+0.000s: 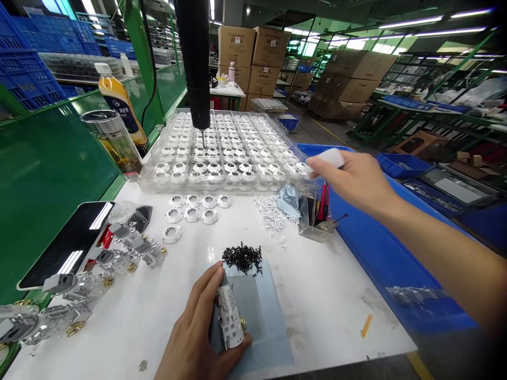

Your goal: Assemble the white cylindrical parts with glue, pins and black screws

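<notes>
My left hand [194,330] is closed around a small grey-and-white assembly [230,311] with slotted sides and a gold-coloured ring, held on a light blue cloth [273,322]. Just beyond it lies a heap of small black screws [242,257]. Out to the right, my right hand [358,177] pinches a smooth white block-like piece [331,157], whose exact kind I cannot make out. That hand is above the blue bin's edge, near the clear tray [222,186] of white ring-shaped parts. Several loose ring parts [192,214] lie on the table in front of the tray.
A black electric screwdriver [198,68] hangs over the tray. White small pieces [269,214] and a clear box [317,229] with a red cutter stand mid-right. Similar assemblies [114,258] and a phone [67,245] lie left. A blue bin [368,248] borders the table's right side.
</notes>
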Demonstrator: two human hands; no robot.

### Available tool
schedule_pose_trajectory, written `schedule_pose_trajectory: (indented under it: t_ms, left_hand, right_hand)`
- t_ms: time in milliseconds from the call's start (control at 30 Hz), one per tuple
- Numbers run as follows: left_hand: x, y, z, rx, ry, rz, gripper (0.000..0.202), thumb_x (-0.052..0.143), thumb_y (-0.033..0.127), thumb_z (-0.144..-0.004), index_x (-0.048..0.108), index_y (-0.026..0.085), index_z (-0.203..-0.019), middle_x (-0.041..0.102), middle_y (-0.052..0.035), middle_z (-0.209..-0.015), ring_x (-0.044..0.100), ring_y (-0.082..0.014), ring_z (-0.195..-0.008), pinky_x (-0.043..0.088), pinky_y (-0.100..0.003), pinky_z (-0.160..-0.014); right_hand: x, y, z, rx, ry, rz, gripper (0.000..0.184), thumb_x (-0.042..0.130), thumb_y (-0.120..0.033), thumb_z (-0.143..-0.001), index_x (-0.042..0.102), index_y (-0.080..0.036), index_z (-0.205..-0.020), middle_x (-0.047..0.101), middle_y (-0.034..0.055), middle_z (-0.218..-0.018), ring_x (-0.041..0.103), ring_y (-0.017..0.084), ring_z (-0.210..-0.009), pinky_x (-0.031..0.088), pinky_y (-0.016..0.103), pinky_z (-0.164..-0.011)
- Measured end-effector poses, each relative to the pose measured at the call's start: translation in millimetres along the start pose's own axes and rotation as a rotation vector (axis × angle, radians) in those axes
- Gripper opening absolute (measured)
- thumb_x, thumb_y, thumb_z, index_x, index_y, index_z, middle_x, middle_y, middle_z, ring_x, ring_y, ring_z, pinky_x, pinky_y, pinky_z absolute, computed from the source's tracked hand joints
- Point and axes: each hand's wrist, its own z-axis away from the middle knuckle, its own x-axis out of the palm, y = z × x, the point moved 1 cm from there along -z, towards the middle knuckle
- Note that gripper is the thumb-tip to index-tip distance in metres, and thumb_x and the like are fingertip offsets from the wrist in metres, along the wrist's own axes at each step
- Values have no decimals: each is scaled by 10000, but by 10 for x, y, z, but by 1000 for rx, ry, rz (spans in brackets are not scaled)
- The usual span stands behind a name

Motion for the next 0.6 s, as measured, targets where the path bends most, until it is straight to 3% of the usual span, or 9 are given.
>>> schedule_pose_trajectory:
  t_ms: [100,167,300,367,500,600]
  left_hand:
    - [6,-10,4,-23,-6,-8,986,741,166,-858,197,455,-1627,402,-60,-1699,469,-351,-1507,596,-487,-1092]
    - [8,-15,5,-42,-15,-10,988,741,187,-866,179,481,-1624,400,-52,-1700,500,-354,-1486,629,-480,-1044]
    - [-1,-6,4,-34,-9,-23,960,729,206,-888,176,472,-1626,398,-59,-1699,511,-357,-1478,625,-482,-1047]
    - [-7,3,2,-37,-13,-30,939,720,217,-902,177,473,-1624,401,-55,-1695,502,-343,-1488,608,-483,-1071]
    - [-14,22,-5,-39,-15,-23,914,712,226,-914,185,481,-1617,396,-43,-1694,477,-314,-1509,564,-476,-1127]
    - [-16,33,-7,-34,-4,-17,902,717,226,-913,204,464,-1615,406,-44,-1686,470,-308,-1514,534,-470,-1160]
  right_hand:
    - [-96,-81,216,50,147,-217,395,633,-598,-986,743,-232,-885,720,80,-827,627,270,-754,461,394,-691]
    - [-91,-132,429,109,189,-474,348,661,-592,-973,729,-267,-869,708,63,-874,593,246,-698,482,381,-626]
    - [38,-224,898,260,210,-914,302,777,-509,-908,749,-262,-736,565,22,-629,477,196,-565,419,347,-534]
    - [109,-249,1083,287,194,-939,306,738,-505,-933,751,-274,-733,492,6,-548,466,203,-554,413,346,-545]
    - [213,-242,1309,330,144,-955,318,689,-519,-963,753,-292,-750,524,5,-585,484,200,-585,419,329,-587]
    - [304,-271,1457,325,115,-938,364,644,-536,-994,769,-282,-765,461,5,-542,530,223,-632,436,333,-607]
